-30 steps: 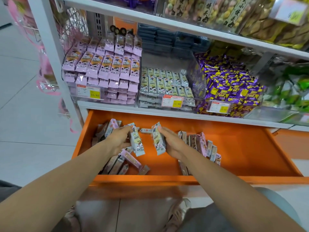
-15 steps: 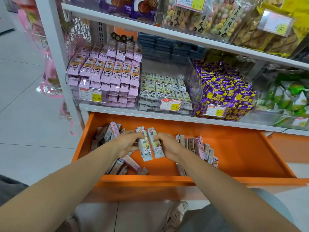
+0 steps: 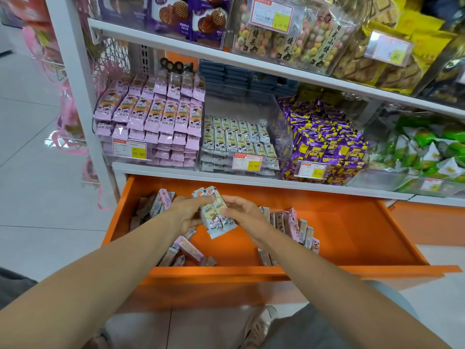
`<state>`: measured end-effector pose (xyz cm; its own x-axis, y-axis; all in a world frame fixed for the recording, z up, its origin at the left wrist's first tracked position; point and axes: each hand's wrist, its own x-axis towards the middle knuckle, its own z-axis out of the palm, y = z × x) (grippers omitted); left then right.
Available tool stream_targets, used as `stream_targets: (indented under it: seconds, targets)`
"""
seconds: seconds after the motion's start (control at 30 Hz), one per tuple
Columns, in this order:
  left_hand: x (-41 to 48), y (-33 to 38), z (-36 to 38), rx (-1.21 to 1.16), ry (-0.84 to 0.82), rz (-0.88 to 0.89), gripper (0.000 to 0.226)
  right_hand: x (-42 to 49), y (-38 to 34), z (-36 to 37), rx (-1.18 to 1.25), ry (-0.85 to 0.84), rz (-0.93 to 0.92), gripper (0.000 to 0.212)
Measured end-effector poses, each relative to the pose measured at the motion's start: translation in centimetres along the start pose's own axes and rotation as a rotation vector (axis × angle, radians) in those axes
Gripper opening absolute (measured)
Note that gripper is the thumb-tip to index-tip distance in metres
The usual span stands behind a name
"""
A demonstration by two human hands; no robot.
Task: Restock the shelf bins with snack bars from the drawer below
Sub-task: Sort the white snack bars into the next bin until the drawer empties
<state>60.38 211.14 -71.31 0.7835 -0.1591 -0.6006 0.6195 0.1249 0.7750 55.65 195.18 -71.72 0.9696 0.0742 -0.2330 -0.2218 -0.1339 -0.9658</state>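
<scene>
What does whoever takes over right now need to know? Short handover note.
Left hand and right hand: both grip two pale bars, side by side, above the open drawer.
Loose bars lie at the drawer's left, front and right.
Done: pink bin looks full.
Left: middle bin, holding matching pale bars, is only part full. The pair likely goes there, then the rest gets sorted.

— What's around you there?
— A white shelf post stands ahead of me. Left of the post, pale glossy floor tiles spread away, catching soft light. Pink ribbon hangs just left of the post; a wire grid sits just right.
</scene>
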Motion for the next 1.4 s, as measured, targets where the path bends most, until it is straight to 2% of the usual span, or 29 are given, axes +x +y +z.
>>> stream_targets:
  seconds: [0.13, 0.23, 0.3, 0.37, 0.5, 0.57, 0.63, 0.7, 0.77, 0.83, 0.9, 1.17, 1.4]
  targets:
    - [-0.7, 0.7, 0.7, -0.012, 0.019, 0.012, 0.026, -1.3, -0.6, -0.1, -0.129, 0.035, -0.074, 0.055]
    - [-0.9, 1.6, 1.3, -0.035, 0.031, 0.037, 0.044, -1.9, -0.9, 0.3, -0.271, 0.123, -0.189, 0.065]
    - [-1.4, 2.3, 1.9, -0.042, 0.025, 0.056, 0.063, -2.0, -1.0, 0.6, -0.438, 0.198, -0.297, 0.065]
    - [-1.8, 3.2, 2.5, -0.031, 0.013, 0.09, 0.061, -1.9, -1.3, 0.6, -0.491, 0.278, -0.372, 0.059]
    - [-2.1, 5.1, 3.7, -0.016, -0.055, 0.234, 0.065, -1.5, -3.9, -0.4, -0.448, 0.399, -0.453, 0.048]
    - [-2.5, 6.1, 4.1, 0.172, -0.049, 0.429, 0.05, -0.8, -5.5, -1.5, -0.454, 0.472, -0.456, 0.042]
    - [-2.6, 6.9, 4.0, 0.487, -0.006, 0.704, 0.037, 0.4, -7.0, -3.0, -0.457, 0.553, -0.446, 0.041]
    - [-1.8, 7.5, 3.6, 0.848, 0.059, 0.942, 0.045, 1.9, -8.1, -4.5, -0.482, 0.632, -0.407, 0.043]
    - [-0.7, 7.8, 3.1, 1.178, 0.067, 1.029, 0.058, 3.7, -8.7, -5.7, -0.518, 0.703, -0.36, 0.045]
    - [0.4, 7.6, 2.8, 1.476, 0.074, 1.008, 0.066, 5.1, -9.2, -6.3, -0.576, 0.768, -0.307, 0.049]
    - [1.4, 6.9, 2.5, 1.677, 0.11, 0.994, 0.069, 6.4, -9.5, -6.8, -0.631, 0.804, -0.246, 0.048]
    - [3.5, 5.0, 1.7, 1.669, 0.217, 1.124, 0.081, 10.7, -9.3, -7.1, -0.75, 0.824, -0.027, 0.048]
    - [4.6, 4.4, 1.2, 1.648, 0.207, 1.194, 0.09, 11.5, -8.2, -6.9, -0.878, 0.73, -0.011, 0.056]
